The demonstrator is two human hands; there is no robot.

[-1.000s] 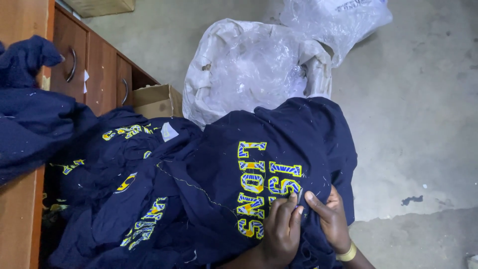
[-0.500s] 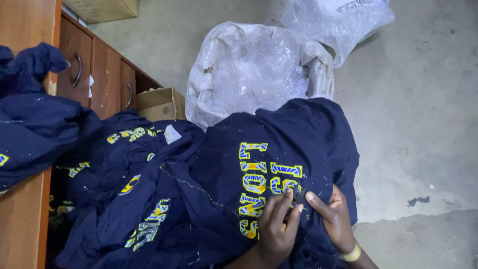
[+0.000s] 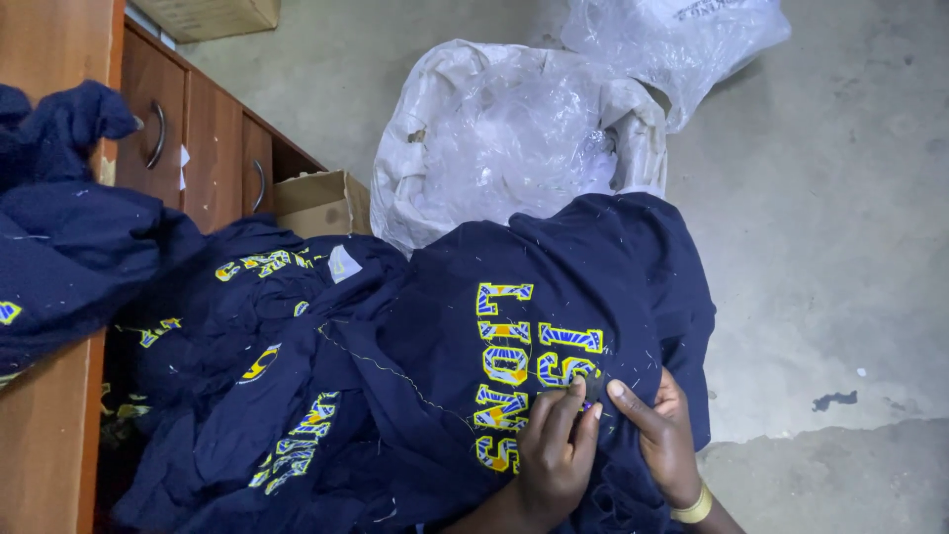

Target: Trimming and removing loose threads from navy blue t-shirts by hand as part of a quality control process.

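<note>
Left hand: rests on the navy sweatshirt, fingertips pinched on its yellow-and-blue lettering.
Right hand: just beside the left, pressing the same cloth.
Sweatshirt: atop a navy garment pile.
Plastic bags: clear, crumpled, behind the sweatshirt.
Cardboard box: small, brown, left of the bags.

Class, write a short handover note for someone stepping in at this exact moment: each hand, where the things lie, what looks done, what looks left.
Left hand: fingertips pinch at the yellow-and-blue lettering on the top navy shirt; no tool is visible.
Right hand: rests on the same shirt beside the left, forefinger pointing at the same spot, yellow wristband on.
More navy shirts are heaped to the left, some over the wooden desk.
Clear plastic bags lie on the floor beyond.
Done: cannot tell.
Left: loose thread bits still speckle the shirts.
</note>
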